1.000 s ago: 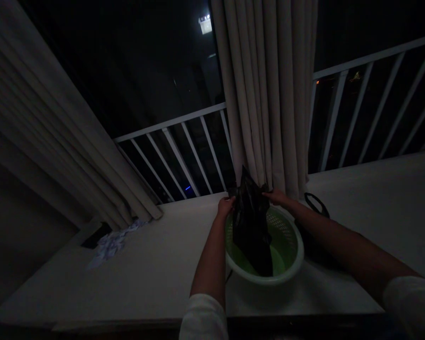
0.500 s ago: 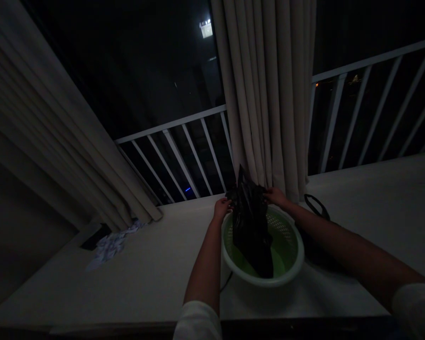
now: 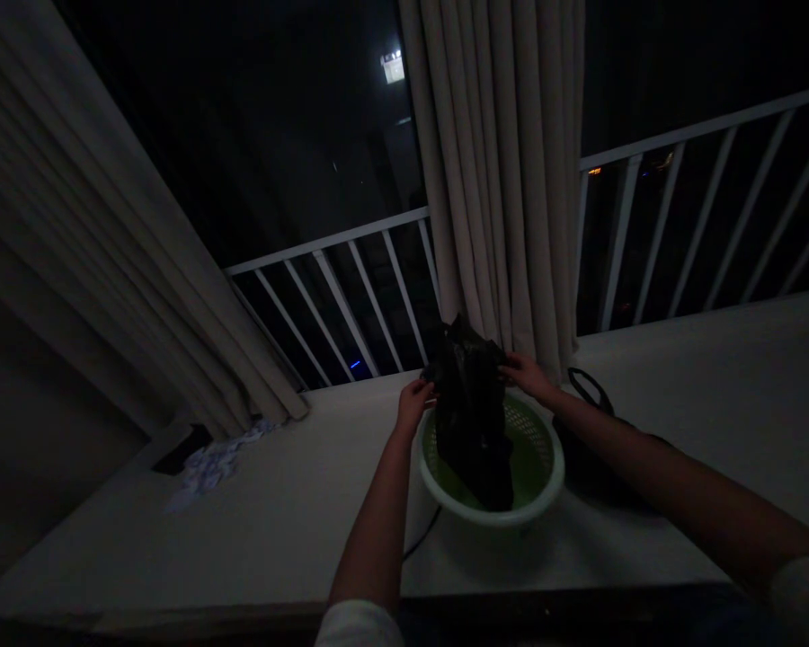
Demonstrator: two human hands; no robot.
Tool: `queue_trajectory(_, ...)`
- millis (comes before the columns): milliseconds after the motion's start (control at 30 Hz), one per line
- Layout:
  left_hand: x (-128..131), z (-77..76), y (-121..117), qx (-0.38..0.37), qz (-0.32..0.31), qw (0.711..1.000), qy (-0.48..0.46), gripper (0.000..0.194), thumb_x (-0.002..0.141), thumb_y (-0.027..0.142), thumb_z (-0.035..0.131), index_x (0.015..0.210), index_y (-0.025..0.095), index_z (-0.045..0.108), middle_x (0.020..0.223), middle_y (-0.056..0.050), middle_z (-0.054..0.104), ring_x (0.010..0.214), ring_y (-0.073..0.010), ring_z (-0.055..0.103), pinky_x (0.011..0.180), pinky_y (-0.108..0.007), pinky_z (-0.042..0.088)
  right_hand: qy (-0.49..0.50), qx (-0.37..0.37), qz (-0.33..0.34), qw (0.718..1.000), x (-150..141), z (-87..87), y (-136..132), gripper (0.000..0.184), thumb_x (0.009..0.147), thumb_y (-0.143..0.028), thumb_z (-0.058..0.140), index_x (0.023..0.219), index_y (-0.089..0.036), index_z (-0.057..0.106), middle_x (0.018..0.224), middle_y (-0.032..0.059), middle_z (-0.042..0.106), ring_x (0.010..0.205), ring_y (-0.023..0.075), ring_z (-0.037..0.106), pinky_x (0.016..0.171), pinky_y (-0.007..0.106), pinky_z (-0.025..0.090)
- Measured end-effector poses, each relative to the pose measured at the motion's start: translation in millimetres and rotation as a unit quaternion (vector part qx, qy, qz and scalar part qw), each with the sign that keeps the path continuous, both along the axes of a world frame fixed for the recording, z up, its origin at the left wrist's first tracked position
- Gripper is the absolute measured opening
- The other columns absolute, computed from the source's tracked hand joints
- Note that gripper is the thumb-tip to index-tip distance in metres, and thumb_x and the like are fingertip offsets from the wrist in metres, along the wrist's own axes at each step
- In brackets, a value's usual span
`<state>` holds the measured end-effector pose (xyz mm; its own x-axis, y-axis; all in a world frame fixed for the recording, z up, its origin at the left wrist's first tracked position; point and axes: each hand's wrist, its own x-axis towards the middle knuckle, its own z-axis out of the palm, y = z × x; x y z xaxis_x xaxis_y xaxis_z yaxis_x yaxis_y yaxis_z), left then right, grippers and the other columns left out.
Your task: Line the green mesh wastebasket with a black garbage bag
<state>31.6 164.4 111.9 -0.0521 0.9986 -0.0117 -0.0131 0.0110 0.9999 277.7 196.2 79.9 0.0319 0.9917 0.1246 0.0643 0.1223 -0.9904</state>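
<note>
A black plastic bag (image 3: 472,413) stands in a pale green perforated basket (image 3: 546,476) on a white table (image 3: 297,512). My left hand (image 3: 414,400) grips the bag's top left edge. My right hand (image 3: 527,373) grips its top right edge. The bag's lower end rests on the basket's floor. The scene is very dark.
A dark object with a looped strap (image 3: 590,395) lies right of the basket. A crumpled pale cloth (image 3: 208,465) and a flat dark thing (image 3: 175,454) lie at the table's left corner. Curtains (image 3: 505,180) and a white railing (image 3: 351,288) stand behind the table. A thin cable (image 3: 422,535) runs out from under the basket.
The top of the bag has sunk and crumpled between my hands. My hands have come slightly closer together and the view has shifted a little.
</note>
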Motion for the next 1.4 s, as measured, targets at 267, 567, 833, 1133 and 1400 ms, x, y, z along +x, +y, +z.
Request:
queue_trajectory(267, -16.4, -16.8, -54.6, 0.027, -0.042, 0.999, 0.015, 0.033, 0.052, 0.038, 0.072, 0.067, 0.015, 0.053, 0.066, 0.001, 0.059, 0.068, -0.0165, 0.062, 0.063, -0.029, 0.050, -0.058, 0.083, 0.047, 0.994, 17.5, -21.3, -47.8, 0.028, 0.068, -0.037, 0.057, 0.088, -0.018, 0.056, 0.078, 0.0029, 0.064, 0.069, 0.0177, 0.061, 0.059, 0.030, 0.051)
queue_trajectory(567, -24.5, -49.1, -93.3, 0.082, -0.060, 0.977, 0.189, 0.021, 0.066, 0.034, 0.062, 0.077, 0.015, 0.060, 0.075, -0.002, 0.064, 0.073, -0.0168, 0.059, 0.070, -0.028, 0.046, -0.176, 0.102, 0.067, 0.977, 31.6, -48.1, -84.6, 0.026, 0.070, -0.033, 0.055, 0.089, -0.015, 0.059, 0.088, 0.0069, 0.065, 0.086, 0.0238, 0.059, 0.081, 0.039, 0.046)
queue_trajectory(833, -27.6, -60.6, -103.2, 0.225, 0.007, 0.866, 0.446, 0.021, 0.077, 0.036, 0.054, 0.082, 0.019, 0.064, 0.085, -0.007, 0.064, 0.085, -0.0205, 0.056, 0.082, -0.036, 0.042, -0.286, 0.136, 0.048, 0.947, 32.3, -53.1, -93.8, 0.027, 0.069, -0.026, 0.053, 0.093, -0.014, 0.060, 0.091, 0.0099, 0.063, 0.086, 0.0248, 0.059, 0.080, 0.039, 0.045)
queue_trajectory(1133, -38.8, -72.3, -112.1, 0.268, 0.024, 0.817, 0.510, 0.018, 0.077, 0.021, 0.051, 0.092, 0.016, 0.061, 0.091, -0.007, 0.063, 0.090, -0.0204, 0.053, 0.081, -0.037, 0.044, -0.328, 0.179, 0.010, 0.928, 46.9, -67.3, -99.2, 0.024, 0.071, -0.027, 0.051, 0.088, -0.014, 0.061, 0.094, 0.0112, 0.060, 0.092, 0.0236, 0.054, 0.086, 0.039, 0.041)
queue_trajectory(1400, -40.9, -72.5, -109.8, 0.274, 0.021, 0.809, 0.519, 0.018, 0.074, 0.014, 0.052, 0.090, 0.017, 0.061, 0.092, -0.006, 0.061, 0.091, -0.0197, 0.052, 0.082, -0.036, 0.044, -0.301, 0.224, 0.016, 0.927, 46.4, -36.2, -97.1, 0.043, 0.075, -0.031, 0.049, 0.115, -0.018, 0.050, 0.116, 0.0113, 0.053, 0.108, 0.0245, 0.046, 0.089, 0.041, 0.038)
